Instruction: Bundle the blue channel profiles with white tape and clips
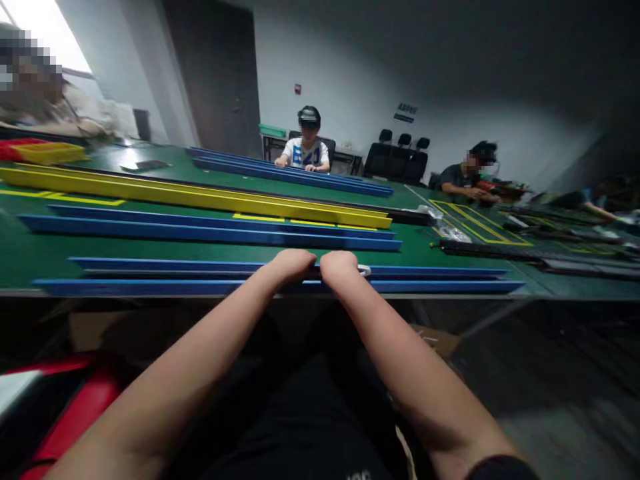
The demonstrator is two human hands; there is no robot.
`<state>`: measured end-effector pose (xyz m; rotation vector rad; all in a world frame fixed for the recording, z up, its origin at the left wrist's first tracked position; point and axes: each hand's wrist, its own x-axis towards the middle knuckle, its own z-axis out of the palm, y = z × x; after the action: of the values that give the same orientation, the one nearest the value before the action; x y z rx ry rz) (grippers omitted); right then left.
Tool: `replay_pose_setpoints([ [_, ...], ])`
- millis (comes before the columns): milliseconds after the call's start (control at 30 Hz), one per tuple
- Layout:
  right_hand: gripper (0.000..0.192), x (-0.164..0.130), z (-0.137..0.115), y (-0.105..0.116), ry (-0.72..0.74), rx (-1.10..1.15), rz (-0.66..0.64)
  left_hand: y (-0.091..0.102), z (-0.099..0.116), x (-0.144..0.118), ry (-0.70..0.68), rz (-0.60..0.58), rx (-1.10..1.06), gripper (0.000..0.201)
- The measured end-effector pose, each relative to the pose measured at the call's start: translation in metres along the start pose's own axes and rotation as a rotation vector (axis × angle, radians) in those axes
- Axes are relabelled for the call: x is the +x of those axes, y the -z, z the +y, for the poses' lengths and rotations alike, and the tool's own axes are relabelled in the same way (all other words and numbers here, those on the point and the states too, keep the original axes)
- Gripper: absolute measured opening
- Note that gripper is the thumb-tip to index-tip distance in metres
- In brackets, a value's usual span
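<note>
My left hand [294, 261] and my right hand [341, 265] are close together over the front pair of long blue channel strips [150, 287] at the table's near edge. Both look closed, knuckles up, with the fingers curled down out of sight. Whatever they grip is hidden behind them. A small white loop [365, 270] pokes out beside my right hand; I cannot tell what it belongs to. Just beyond lies a second pair of blue channel strips [210, 232], parallel to the front pair.
Past these lie a long yellow channel strip [200, 197] and more blue strips [290, 175] on the green table [440, 240]. Dark bars [490, 251] and clear plastic wrap [453, 230] are at right. Co-workers sit across the table and at far left. A red object [80, 407] stands at lower left.
</note>
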<state>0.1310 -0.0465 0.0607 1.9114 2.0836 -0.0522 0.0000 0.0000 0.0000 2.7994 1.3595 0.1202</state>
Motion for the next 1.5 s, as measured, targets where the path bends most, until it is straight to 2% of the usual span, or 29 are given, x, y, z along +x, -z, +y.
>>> replay_pose_setpoints([
  [233, 0.029, -0.003, -0.028, 0.000, 0.146, 0.077, 0.173, 0.003, -0.053, -0.024, 0.046, -0.065, 0.014, 0.037],
  [333, 0.036, 0.001, -0.032, 0.002, 0.276, 0.113, 0.260, 0.010, -0.077, -0.041, 0.064, -0.117, -0.016, 0.035],
  [400, 0.041, 0.005, -0.028, 0.005, 0.412, 0.172, 0.256, 0.015, -0.088, -0.051, 0.087, -0.164, -0.048, 0.036],
  [467, 0.043, 0.010, -0.020, 0.010, 0.517, 0.260, 0.194, 0.020, -0.092, -0.059, 0.117, -0.182, -0.072, 0.037],
  [533, 0.043, 0.015, -0.009, 0.016, 0.542, 0.313, 0.125, 0.023, -0.091, -0.062, 0.139, -0.175, -0.085, 0.037],
  [700, 0.034, 0.017, 0.015, 0.031, 0.442, 0.163, 0.055, 0.023, -0.087, -0.063, 0.197, -0.161, -0.075, 0.032],
  [900, 0.043, 0.016, 0.031, 0.031, 0.277, -0.018, -0.037, 0.019, -0.091, -0.063, 0.208, -0.161, -0.054, 0.031],
  [1067, 0.054, 0.029, 0.049, 0.020, 0.267, 0.076, -0.065, 0.019, -0.091, -0.063, 0.202, -0.141, -0.054, 0.031],
  [1167, 0.050, 0.031, 0.058, 0.018, 0.293, 0.168, -0.072, 0.019, -0.092, -0.063, 0.205, -0.139, -0.062, 0.030],
  [1333, 0.043, 0.025, 0.052, 0.018, 0.308, 0.079, -0.111, 0.018, -0.092, -0.063, 0.216, -0.135, -0.064, 0.030],
  [1500, 0.049, 0.029, 0.033, 0.011, 0.214, -0.062, -0.127, 0.019, -0.091, -0.064, 0.238, -0.136, -0.062, 0.030],
])
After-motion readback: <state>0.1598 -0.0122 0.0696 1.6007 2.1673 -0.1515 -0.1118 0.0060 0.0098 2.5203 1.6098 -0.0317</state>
